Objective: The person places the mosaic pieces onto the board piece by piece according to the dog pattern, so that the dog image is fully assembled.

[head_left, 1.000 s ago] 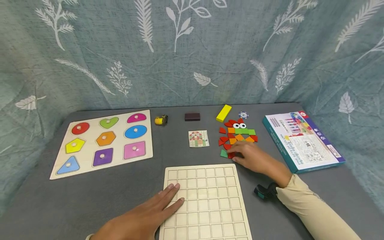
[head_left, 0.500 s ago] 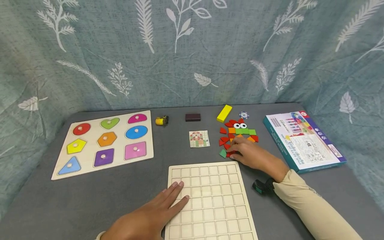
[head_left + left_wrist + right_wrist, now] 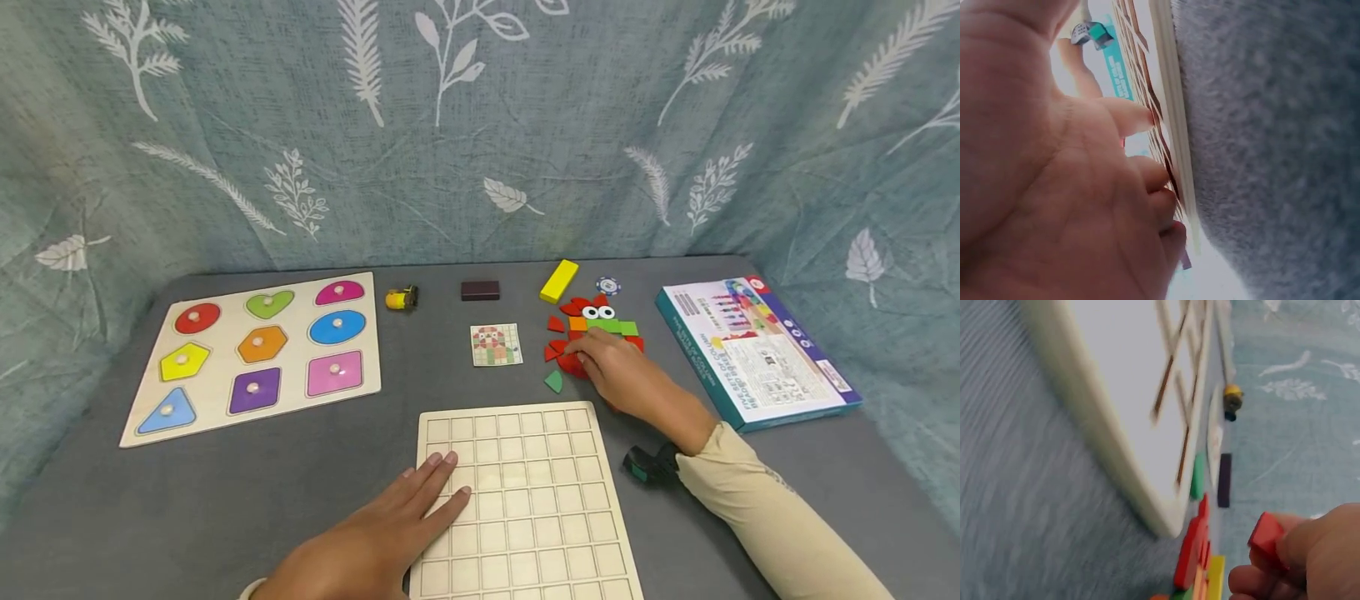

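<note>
My left hand (image 3: 367,525) rests with straight, spread fingers on the left side of a pale wooden grid board (image 3: 517,500). Between thumb and fingers, my right hand (image 3: 633,387) pinches a small red tile (image 3: 1266,532), plainly seen in the right wrist view. It hovers at the cluster of red, orange and green tiles beyond the board's right corner, hiding part of it. Two round eye tiles (image 3: 597,312) show at the cluster's far side. A green tile with one curved edge (image 3: 553,382) lies just left of the hand. Left of the cluster lies a small picture card (image 3: 496,345).
A shape puzzle board (image 3: 296,379) with knobbed pieces lies at left. Along the back are a yellow-and-black toy (image 3: 402,297), a dark block (image 3: 480,290), a yellow block (image 3: 558,282) and a poker chip (image 3: 608,286). A flat box (image 3: 757,350) lies at right.
The right hand has left the green tile, which is now turned and slightly further left, and moved away from me to the red tiles. The grid board has shifted slightly right and away.
</note>
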`<state>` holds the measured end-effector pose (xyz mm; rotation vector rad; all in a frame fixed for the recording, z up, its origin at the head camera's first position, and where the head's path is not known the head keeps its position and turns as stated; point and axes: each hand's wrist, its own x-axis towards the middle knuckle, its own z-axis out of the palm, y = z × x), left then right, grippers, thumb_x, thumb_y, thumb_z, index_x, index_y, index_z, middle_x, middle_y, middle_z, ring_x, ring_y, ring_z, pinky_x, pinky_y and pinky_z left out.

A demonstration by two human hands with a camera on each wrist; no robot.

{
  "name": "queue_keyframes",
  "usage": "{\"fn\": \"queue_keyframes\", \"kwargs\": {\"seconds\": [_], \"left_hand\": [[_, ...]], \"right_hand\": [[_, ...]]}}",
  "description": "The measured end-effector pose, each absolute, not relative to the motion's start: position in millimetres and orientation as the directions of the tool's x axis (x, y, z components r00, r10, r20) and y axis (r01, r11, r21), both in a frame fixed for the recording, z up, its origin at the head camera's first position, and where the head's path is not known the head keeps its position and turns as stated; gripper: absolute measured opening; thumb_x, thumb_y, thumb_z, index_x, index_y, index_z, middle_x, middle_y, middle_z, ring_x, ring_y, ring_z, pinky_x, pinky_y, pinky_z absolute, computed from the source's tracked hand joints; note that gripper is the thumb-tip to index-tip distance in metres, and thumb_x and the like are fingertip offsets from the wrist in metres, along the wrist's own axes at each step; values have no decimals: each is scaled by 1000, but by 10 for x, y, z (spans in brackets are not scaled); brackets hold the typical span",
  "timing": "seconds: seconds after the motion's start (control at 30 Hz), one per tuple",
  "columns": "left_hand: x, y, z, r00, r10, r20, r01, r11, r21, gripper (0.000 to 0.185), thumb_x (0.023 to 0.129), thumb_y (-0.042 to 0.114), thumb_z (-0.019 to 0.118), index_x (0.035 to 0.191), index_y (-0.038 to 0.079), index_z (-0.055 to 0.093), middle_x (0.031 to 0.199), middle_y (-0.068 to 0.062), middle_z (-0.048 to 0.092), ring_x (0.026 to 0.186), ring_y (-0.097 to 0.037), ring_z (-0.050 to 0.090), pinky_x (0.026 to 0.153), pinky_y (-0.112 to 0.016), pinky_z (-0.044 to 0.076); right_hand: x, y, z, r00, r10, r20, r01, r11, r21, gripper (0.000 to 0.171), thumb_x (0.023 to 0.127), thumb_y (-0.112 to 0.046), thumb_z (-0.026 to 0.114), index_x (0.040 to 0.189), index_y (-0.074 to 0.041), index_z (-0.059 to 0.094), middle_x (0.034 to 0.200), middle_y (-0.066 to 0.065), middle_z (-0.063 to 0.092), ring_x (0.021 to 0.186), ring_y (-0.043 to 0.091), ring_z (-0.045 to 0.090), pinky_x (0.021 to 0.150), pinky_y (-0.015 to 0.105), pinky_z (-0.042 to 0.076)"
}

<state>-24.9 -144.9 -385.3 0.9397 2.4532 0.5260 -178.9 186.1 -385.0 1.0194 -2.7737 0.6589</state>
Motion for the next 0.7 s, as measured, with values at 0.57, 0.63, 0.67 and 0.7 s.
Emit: {"fn": "queue_keyframes", "kwargs": {"seconds": [0.57,0.63,0.67,0.7], "left_hand": [[-282,-1412,-3871,-583,777,-237,590,606,534,115,73,79,59,156,11,19,163,-2,5,147,-22,8,113,-46,23],[-279,-1414,-3872,-591,767,-249,569,616,545,117,71,79,61,157,11,17,163,-2,5,147,-21,8,113,-46,22],[-276,-1417,-3870,-594,765,-249,567,618,545,118,71,79,62,156,10,17,163,-2,5,147,-21,8,114,-46,21],[-272,-1419,-3864,-595,763,-253,565,621,544,119,70,79,62,156,10,17,163,-2,5,147,-22,8,113,-46,22]], "right_hand": [[-1693,1497,-3747,-701,-693,167,-665,550,-505,22,91,5,61,109,-2,73,88,1,53,66,10,43,56,25,38],[-1690,1418,-3736,-704,-693,157,-657,552,-513,23,91,5,61,108,-2,73,87,0,54,67,10,44,56,25,40],[-1688,1374,-3736,-701,-697,153,-658,548,-516,22,90,4,61,107,-3,73,88,-1,55,68,10,46,57,25,41],[-1685,1328,-3738,-698,-700,147,-657,546,-520,21,91,4,61,107,-4,74,88,-1,55,70,10,47,59,24,42]]}}
